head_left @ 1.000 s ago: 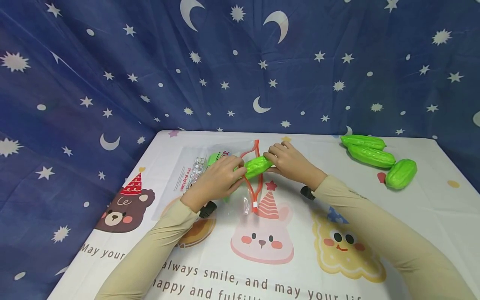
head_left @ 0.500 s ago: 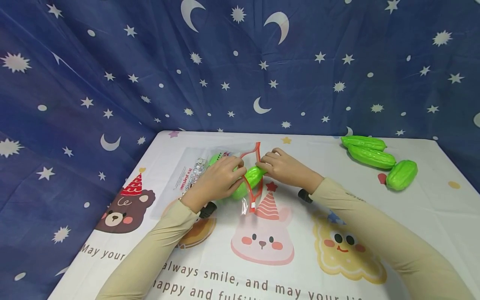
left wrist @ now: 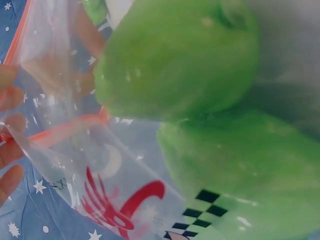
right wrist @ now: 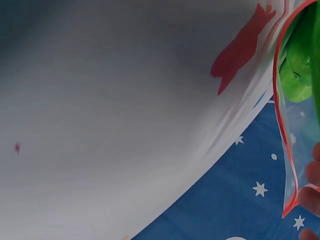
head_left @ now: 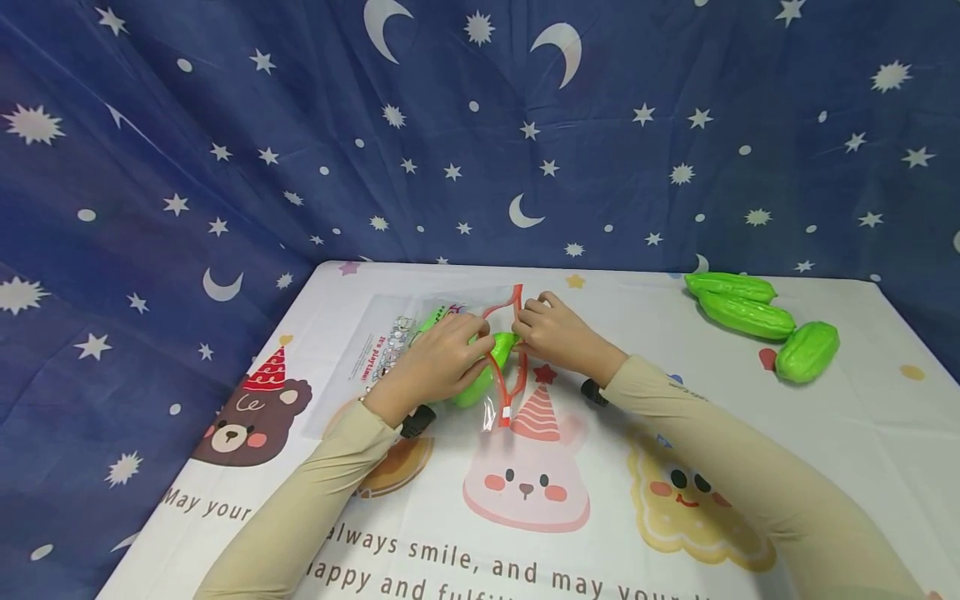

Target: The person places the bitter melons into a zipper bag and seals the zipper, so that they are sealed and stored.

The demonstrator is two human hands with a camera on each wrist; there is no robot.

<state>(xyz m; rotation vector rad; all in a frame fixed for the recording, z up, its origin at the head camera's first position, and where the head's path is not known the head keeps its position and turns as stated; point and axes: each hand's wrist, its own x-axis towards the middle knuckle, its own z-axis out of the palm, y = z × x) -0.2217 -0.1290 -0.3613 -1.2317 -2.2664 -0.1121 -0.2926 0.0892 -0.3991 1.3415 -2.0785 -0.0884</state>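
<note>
A clear zip bag (head_left: 347, 379) with printed figures and a red rim (head_left: 519, 379) lies on the table, its mouth towards the right. My left hand (head_left: 438, 358) holds the bag by its upper side at the mouth. At the mouth, a green bitter melon (head_left: 476, 390) lies mostly inside, and my right hand (head_left: 558, 333) grips its outer end with curled fingers. Another green melon (left wrist: 250, 175) shows through the plastic beside it in the left wrist view. Only some fingertips (right wrist: 312, 175) appear at the right edge of the right wrist view.
Several more green melons lie at the table's back right, one melon (head_left: 807, 352) apart from the touching pair (head_left: 746, 315). A white cloth (head_left: 525, 558) printed with cartoon figures covers the table. A blue starry curtain (head_left: 465, 142) hangs behind it and at the left.
My right hand has moved left, and the melon has slid deeper into the bag, turning more towards me. My left hand has stayed about where it was at the bag's mouth.
</note>
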